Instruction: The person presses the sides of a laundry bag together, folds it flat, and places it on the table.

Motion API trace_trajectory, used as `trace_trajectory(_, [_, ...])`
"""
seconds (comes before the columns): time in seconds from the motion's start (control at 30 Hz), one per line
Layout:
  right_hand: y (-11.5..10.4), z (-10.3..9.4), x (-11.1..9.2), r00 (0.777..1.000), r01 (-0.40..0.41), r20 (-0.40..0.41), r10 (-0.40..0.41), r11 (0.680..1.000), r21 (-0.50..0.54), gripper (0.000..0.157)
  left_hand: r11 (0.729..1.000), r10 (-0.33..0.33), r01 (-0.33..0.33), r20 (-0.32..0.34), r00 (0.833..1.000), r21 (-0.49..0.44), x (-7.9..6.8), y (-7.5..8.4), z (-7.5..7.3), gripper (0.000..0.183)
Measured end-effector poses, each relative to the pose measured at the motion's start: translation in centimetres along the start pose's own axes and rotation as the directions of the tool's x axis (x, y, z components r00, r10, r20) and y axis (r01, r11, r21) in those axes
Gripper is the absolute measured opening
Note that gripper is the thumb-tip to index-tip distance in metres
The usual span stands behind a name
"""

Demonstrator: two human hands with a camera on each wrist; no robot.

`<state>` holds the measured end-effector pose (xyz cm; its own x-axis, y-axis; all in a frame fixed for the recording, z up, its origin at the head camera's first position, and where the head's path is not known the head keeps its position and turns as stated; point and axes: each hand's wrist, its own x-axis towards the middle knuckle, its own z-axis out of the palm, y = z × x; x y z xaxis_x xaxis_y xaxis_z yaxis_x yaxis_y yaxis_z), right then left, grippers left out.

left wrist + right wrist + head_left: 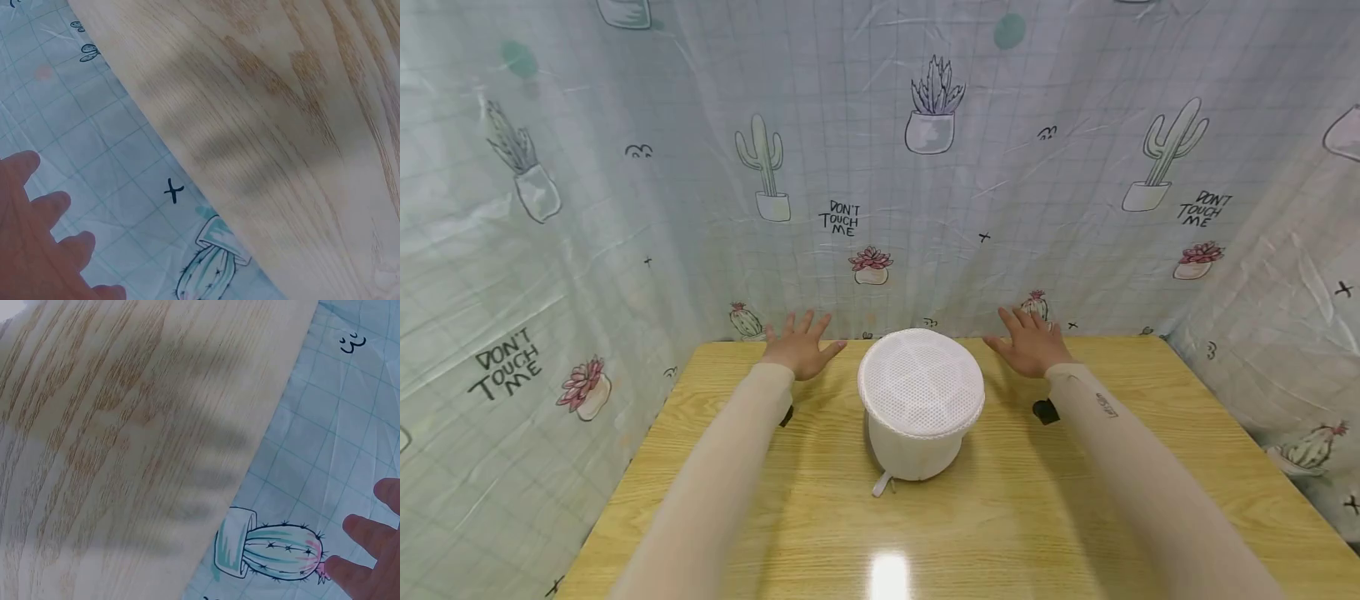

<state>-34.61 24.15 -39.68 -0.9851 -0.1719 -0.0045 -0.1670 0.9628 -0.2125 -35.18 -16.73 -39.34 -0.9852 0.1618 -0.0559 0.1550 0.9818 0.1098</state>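
Note:
A white round mesh bag [921, 383], shaped like a drum with a mesh top, stands at the middle of the table. A small zipper pull [882, 484] hangs at its lower front. To the left of the bag, my left hand [797, 348] is held with its fingers spread, apart from it. On the other side my right hand [1028, 343] is also spread, thumb toward the bag. Neither hand holds anything. In the left wrist view, fingertips [78, 247] show over the curtain; the right wrist view likewise shows spread fingertips [365, 534] there.
The wooden table [700, 475] ends at the back against a curtain [865, 167] printed with cacti and lettering, which also hangs along both sides. A dark wrist-worn piece [1045, 411] shows below the right wrist. Glare lies on the table's front.

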Motion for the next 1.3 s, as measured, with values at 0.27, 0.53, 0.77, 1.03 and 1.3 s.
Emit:
trace_trajectory(0.27, [0.7,0.4,-0.1,1.0,0.021,0.004,-0.021,1.0,0.022,0.081,1.0,0.023,-0.023,0.015,1.0,0.014,0.0,-0.5,0.3,0.078])
trace_trajectory(0.53, [1.3,0.5,-0.4,0.999,0.052,-0.015,-0.052,0.998,0.019,0.082,0.998,0.065,-0.065,0.011,0.998,0.005,-0.5,-0.7,-0.1,0.076])
trace_trajectory(0.77, [1.5,0.2,-1.1,0.998,0.067,-0.01,-0.067,0.998,0.018,0.079,0.994,0.102,-0.103,0.011,0.995,0.021,-0.9,-1.1,-0.1,0.074])
trace_trajectory(1.03, [1.9,0.1,-1.7,0.997,0.083,-0.002,-0.083,0.996,0.019,0.078,0.991,0.129,-0.13,0.025,0.991,0.017,-1.3,-1.7,0.0,0.073])
trace_trajectory(1.3, [2.3,0.2,-1.9,0.993,0.118,-0.032,-0.118,0.993,0.021,0.078,0.986,0.164,-0.164,0.024,0.986,0.008,-1.9,-2.0,-0.3,0.074])
